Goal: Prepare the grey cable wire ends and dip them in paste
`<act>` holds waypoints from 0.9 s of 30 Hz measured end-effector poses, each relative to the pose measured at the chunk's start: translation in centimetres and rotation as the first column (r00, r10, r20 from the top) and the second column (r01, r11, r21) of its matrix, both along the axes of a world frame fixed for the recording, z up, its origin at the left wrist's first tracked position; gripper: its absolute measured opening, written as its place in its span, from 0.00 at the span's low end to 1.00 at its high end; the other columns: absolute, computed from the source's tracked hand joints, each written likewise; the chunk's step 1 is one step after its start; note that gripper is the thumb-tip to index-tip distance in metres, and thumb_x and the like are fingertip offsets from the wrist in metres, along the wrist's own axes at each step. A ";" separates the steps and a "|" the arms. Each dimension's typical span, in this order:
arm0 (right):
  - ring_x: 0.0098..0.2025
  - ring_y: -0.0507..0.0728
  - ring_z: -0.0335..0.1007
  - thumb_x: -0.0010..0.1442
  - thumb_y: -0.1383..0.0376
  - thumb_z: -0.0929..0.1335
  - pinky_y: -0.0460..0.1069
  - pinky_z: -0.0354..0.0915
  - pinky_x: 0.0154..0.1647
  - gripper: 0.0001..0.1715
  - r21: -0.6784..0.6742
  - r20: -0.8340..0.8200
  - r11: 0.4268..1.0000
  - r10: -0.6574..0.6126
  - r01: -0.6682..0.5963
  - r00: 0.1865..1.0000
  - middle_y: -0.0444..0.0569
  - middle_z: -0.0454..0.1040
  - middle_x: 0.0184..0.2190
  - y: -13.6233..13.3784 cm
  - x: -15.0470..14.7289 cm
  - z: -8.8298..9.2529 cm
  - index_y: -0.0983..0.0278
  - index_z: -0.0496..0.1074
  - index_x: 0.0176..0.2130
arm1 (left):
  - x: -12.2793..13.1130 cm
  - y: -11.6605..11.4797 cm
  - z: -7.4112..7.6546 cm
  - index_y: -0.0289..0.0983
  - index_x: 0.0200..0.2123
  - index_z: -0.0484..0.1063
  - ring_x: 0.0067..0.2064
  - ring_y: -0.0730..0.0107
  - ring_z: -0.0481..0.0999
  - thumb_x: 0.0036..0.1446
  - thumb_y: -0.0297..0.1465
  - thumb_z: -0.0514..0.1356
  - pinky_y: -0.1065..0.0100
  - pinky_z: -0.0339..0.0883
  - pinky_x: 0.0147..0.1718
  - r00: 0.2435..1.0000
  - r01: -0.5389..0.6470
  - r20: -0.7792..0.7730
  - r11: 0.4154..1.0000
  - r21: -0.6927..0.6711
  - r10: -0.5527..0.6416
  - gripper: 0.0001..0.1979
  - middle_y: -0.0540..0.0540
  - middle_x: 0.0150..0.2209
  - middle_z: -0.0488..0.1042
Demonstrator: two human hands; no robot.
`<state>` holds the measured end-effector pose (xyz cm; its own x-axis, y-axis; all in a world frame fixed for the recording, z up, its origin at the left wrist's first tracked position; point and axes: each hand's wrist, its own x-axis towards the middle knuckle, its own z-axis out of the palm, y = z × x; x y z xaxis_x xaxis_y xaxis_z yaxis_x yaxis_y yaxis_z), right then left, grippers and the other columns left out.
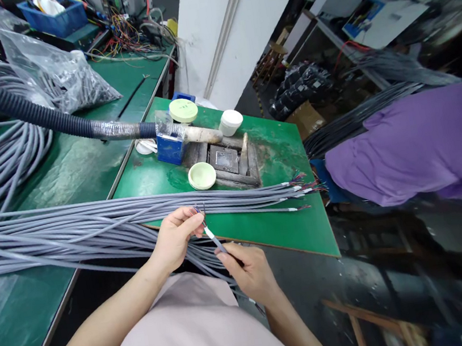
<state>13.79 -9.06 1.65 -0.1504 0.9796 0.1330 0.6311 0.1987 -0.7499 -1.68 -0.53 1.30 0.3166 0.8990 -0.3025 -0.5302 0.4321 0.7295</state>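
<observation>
Between my two hands a grey cable (215, 240) slants upward, with a white band below its stripped end. My right hand (251, 270) is closed around the cable's grey jacket. At the upper end, my left hand (179, 234) pinches the thin dark and coloured wires (201, 214). Just beyond my hands lies a long bundle of grey cables (234, 198) across the green table, their stripped ends (301, 186) fanned out at the right. More grey cables (200, 257) hang over the front edge under my left hand.
A soldering pot (226, 160) sits in the table, below a ribbed extraction hose (55, 117) held by a blue block (169, 148). Around it stand a pale green dish (201, 176), a green lid (183, 111) and a white tub (231, 121). A person in purple (408, 148) is at the right.
</observation>
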 end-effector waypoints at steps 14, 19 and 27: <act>0.25 0.50 0.73 0.64 0.71 0.60 0.44 0.65 0.28 0.29 0.362 0.220 0.931 -0.044 -0.040 0.975 0.49 0.79 0.36 1.9 -0.8 -0.3 0.61 0.55 0.63 | 1.4 -1.2 -0.4 0.34 0.25 0.74 0.24 0.78 0.74 0.41 0.33 0.71 0.73 0.71 0.28 0.994 -0.098 0.052 0.995 -0.005 0.099 0.11 0.52 0.24 0.74; 0.28 0.51 0.75 0.65 0.68 0.58 0.44 0.66 0.30 0.25 0.199 0.225 0.980 -0.044 -0.001 0.973 0.52 0.79 0.41 2.5 -1.3 0.4 0.63 0.60 0.60 | 1.1 -1.1 -0.9 0.36 0.26 0.77 0.31 0.73 0.73 0.45 0.31 0.68 0.71 0.69 0.31 0.957 -0.217 -0.103 0.908 0.359 0.270 0.05 0.49 0.29 0.74; 0.16 0.49 0.63 0.63 0.61 0.61 0.44 0.60 0.19 0.22 -0.114 -0.047 0.992 -0.062 0.057 0.997 0.43 0.74 0.22 5.8 0.5 2.7 0.62 0.66 0.55 | 0.2 -0.1 -1.1 0.40 0.47 0.74 0.38 0.68 0.73 0.49 0.31 0.66 0.66 0.69 0.41 0.940 -0.102 -0.223 0.838 0.536 0.258 0.19 0.45 0.38 0.75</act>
<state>14.24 -3.24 4.37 -0.0873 0.9958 0.0274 0.6000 0.0745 -0.7965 -1.48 -0.61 0.19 0.1072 0.9804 0.1654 -0.3051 -0.1259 0.9440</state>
